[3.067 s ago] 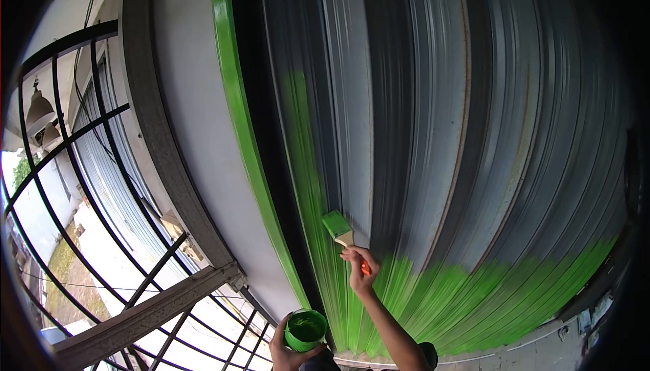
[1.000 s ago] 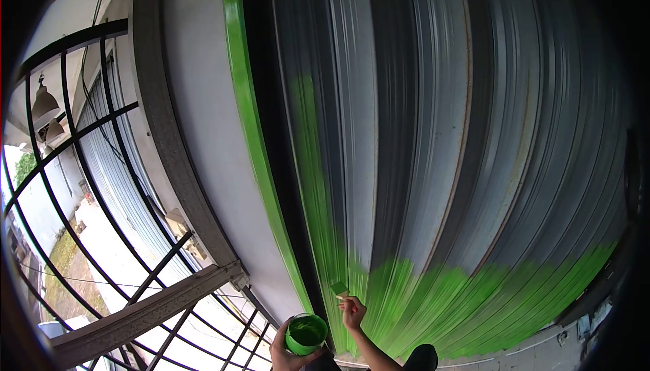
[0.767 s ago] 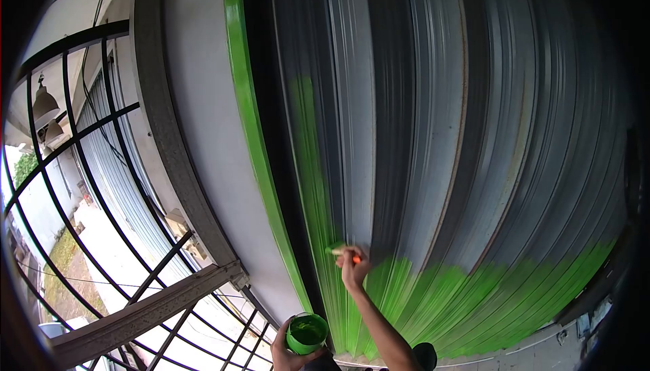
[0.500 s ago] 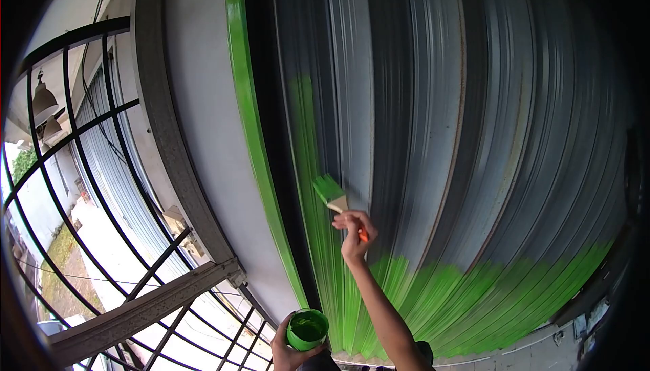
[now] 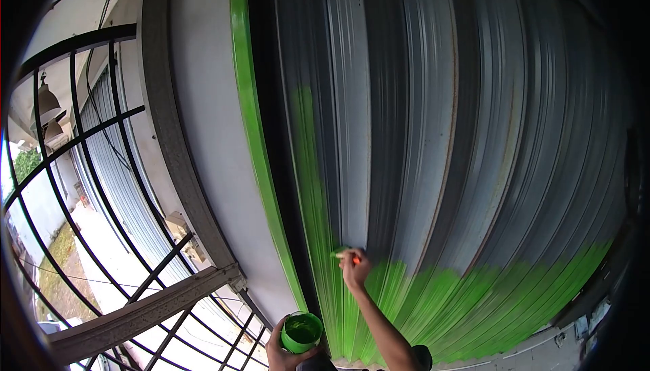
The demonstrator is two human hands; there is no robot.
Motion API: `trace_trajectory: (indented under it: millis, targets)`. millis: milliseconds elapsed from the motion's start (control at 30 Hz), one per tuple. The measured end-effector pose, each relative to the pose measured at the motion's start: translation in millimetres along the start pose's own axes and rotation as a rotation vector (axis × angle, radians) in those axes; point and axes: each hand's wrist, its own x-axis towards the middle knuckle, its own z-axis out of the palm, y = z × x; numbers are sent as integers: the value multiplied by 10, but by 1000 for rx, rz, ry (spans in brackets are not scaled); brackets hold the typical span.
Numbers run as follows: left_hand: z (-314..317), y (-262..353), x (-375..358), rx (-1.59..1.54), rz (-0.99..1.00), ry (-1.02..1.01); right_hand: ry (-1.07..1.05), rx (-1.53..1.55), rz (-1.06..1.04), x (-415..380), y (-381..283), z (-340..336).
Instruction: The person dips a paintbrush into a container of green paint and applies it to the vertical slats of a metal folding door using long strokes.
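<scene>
Though blurred, right hand (image 5: 354, 271) grips brush (image 5: 344, 254)

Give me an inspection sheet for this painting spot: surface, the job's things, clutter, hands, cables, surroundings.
Surface: ribbed metal shutter, grey above, green along its bottom band and in a strip up its left side.
Job's things: brush against the shutter at the edge of the green strip; green paint tub, open, paint inside.
Clutter: nothing seen.
Hands: right hand raised, shut on the brush; left hand holds the tub from below.
Cables: thin wires run along the far wall at left.
Surroundings: green frame post, white wall, black window grille, hanging lamps, yard outside.
</scene>
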Motion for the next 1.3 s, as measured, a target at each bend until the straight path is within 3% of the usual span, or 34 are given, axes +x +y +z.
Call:
trace_trajectory:
  millis: [133,233,333,533,700,767,833,967,1067,1100,1133,1300]
  targets:
    - [26,-24,13,-2,61,-11,-52,92,-107,449,-978,256]
    - [70,59,-5,-18,1,-21,0,215,-515,527,-1589,383]
    - [103,87,7,-20,21,-39,-44,270,-540,486,-1146,357]
    - [111,58,-8,-35,59,-32,-49,129,-244,-581,303,-256]
    - [55,86,-24,-13,37,-16,-12,74,-43,-615,600,-293]
    - [46,63,-50,-29,0,-16,26,199,-7,-199,280,-23]
    - [42,33,-57,-10,11,-21,3,121,-14,174,-504,186]
    - [72,46,-49,9,45,-21,4,320,-319,603,-1625,449]
    - [97,66,-68,1,4,-25,-23,379,-467,736,-1929,515]
    - [109,78,-68,-6,-13,-28,-59,330,-499,740,-1756,496]
    - [114,76,-48,-6,15,-28,-58,365,-542,577,-1152,433]
    - [85,95,-58,-39,30,-45,-26,178,-239,-527,221,-208]
